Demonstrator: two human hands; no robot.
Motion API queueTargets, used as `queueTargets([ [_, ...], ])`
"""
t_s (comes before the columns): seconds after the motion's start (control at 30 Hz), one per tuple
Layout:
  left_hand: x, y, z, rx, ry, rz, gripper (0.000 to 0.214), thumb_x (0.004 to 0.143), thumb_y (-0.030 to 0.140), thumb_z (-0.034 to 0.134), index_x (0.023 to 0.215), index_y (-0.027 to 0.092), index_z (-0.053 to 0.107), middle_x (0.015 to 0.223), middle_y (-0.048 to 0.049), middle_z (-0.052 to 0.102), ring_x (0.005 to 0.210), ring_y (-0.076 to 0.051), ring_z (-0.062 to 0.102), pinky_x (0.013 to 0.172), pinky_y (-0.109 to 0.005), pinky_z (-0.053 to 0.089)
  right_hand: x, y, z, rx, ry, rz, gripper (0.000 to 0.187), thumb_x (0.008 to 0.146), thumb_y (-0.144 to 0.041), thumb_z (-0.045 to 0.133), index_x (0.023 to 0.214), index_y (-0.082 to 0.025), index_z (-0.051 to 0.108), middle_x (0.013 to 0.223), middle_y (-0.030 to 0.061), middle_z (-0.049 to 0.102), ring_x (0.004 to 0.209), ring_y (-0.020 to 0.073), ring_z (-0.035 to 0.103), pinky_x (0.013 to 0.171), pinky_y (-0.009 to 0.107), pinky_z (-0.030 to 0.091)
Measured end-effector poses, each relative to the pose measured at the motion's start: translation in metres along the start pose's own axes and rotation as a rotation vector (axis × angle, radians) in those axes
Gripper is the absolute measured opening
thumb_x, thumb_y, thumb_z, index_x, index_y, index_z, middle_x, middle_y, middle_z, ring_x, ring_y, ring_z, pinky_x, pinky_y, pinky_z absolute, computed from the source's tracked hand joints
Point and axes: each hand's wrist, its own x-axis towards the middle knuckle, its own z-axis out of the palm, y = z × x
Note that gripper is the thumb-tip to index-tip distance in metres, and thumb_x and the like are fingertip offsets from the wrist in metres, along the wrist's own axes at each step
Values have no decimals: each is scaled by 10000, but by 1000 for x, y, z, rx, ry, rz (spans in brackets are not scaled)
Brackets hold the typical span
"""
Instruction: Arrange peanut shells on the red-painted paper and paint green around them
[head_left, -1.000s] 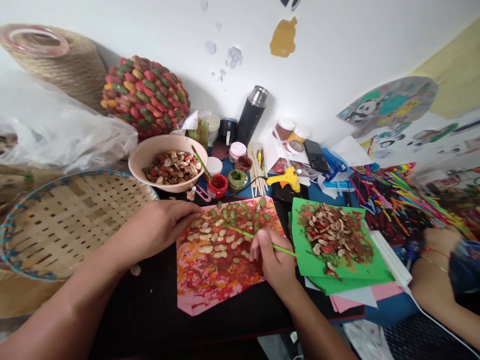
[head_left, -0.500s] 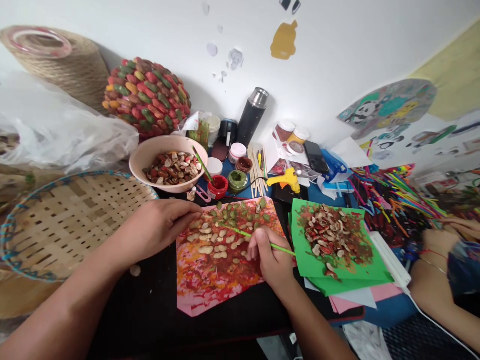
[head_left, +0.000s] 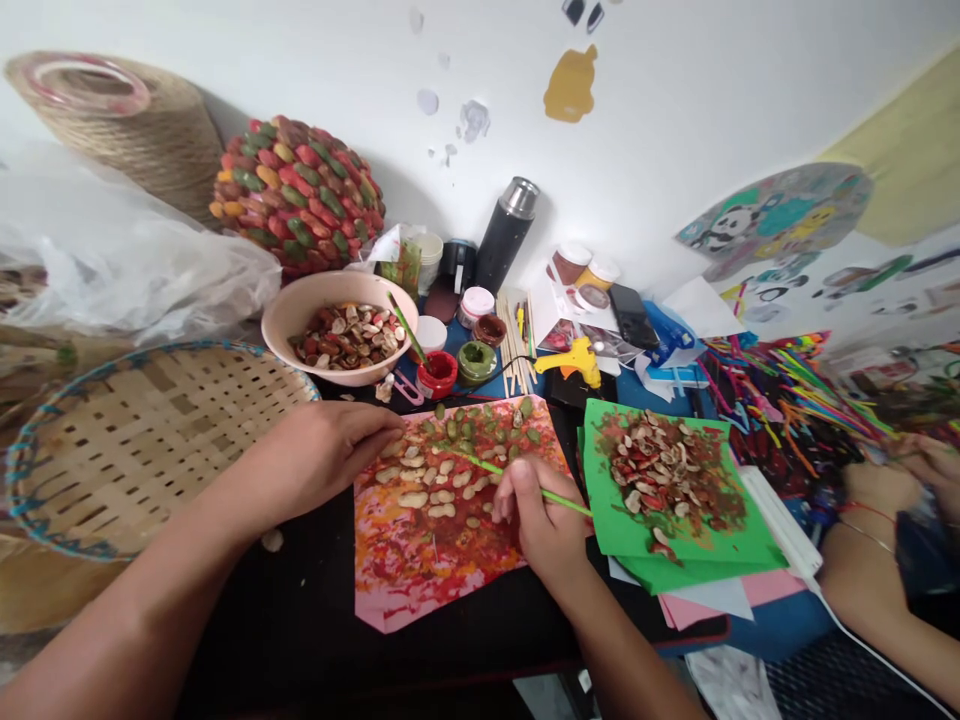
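My right hand (head_left: 547, 515) is closed round a slim green paintbrush (head_left: 491, 468), its tip pointing left over the peanuts. Beneath it lies a pink sheet of paper (head_left: 386, 608) smeared with red, orange and brown paint. Several unpainted peanuts (head_left: 412, 499) lie in its middle, and green-painted peanuts (head_left: 465, 430) along its far side. At the sheet's upper left, my left hand (head_left: 322, 455) has its fingers pinched together; what they hold, if anything, is hidden. Open pots of red paint (head_left: 437, 376) and green paint (head_left: 477, 364) stand just behind the sheet.
A bowl (head_left: 279, 335) of shells, with a second brush leaning by it, stands behind my left hand, near a woven basket (head_left: 150, 450). Right are green sheets (head_left: 600, 535) bearing shells, a yellow glue gun (head_left: 574, 362) and another person's arm (head_left: 862, 590). A flask (head_left: 504, 240) stands behind.
Both my hands and the paintbrush hold almost the same place over the sheet. The view has shifted very slightly. At the right, the other person's hand has moved a little.
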Motion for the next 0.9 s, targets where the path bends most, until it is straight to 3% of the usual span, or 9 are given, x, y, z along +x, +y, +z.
queueTargets([
  [0.23, -1, -1, 2, 21, -12, 4, 577, 1128, 546, 379, 1086, 228, 859, 1061, -101, 867, 819, -235, 792, 750, -318, 594, 4, -3, 0, -35, 13, -1, 573, 1160, -538, 504, 688, -238, 625, 556, -5, 614, 502, 158, 607, 545, 282, 493],
  [0.4, -1, -1, 2, 19, 1, 2, 578, 1128, 555, 380, 1098, 234, 859, 1051, -98, 869, 828, -237, 794, 765, -320, 592, 6, -4, 6, -54, -44, -41, 557, 1162, -531, 496, 708, -235, 628, 589, -8, 612, 524, 156, 618, 576, 284, 501],
  [0.9, -1, -1, 2, 48, -9, 16, 580, 1137, 523, 361, 1067, 216, 848, 1043, -102, 864, 825, -237, 792, 745, -321, 578, 6, -7, 2, -121, 4, -51, 578, 1172, -550, 462, 705, -238, 597, 549, -24, 576, 489, 148, 606, 543, 268, 491],
])
